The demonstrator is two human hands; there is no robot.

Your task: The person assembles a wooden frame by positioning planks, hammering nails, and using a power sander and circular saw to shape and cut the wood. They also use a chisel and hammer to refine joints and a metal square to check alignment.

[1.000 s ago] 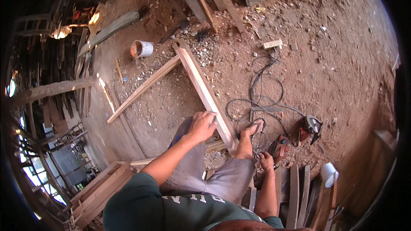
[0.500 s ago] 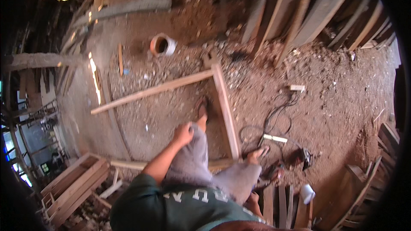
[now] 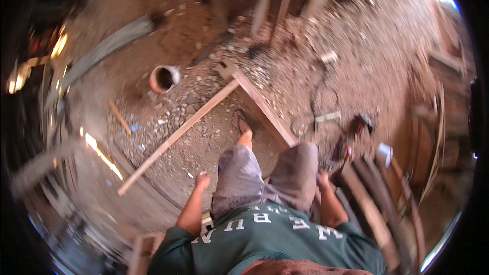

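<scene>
Beside my left thigh hangs my left hand (image 3: 202, 180), its fingers curled in and nothing visible in them. My right hand (image 3: 322, 179) is down by my right knee, small and blurred, so its fingers do not show clearly. In front of me lies a wooden frame: a long pale bar (image 3: 178, 137) running to the lower left meets a wider timber (image 3: 265, 109) at a corner joint (image 3: 229, 70). My sandalled foot (image 3: 241, 122) stands inside that corner. My right knee covers the near end of the wider timber. Neither hand touches the frame.
A white bucket (image 3: 165, 79) and a short wooden strip (image 3: 120, 117) are on the gravelly ground at left. Cables (image 3: 326, 91), a pale strip (image 3: 327, 117) and a dark power tool (image 3: 363, 123) lie at right. Planks (image 3: 369, 198) and a white cup (image 3: 384, 154) are near my right side.
My left hand has come off my left knee and now hangs beside the thigh. My right hand has moved forward beside the knee. The view has turned, and my legs are closer together.
</scene>
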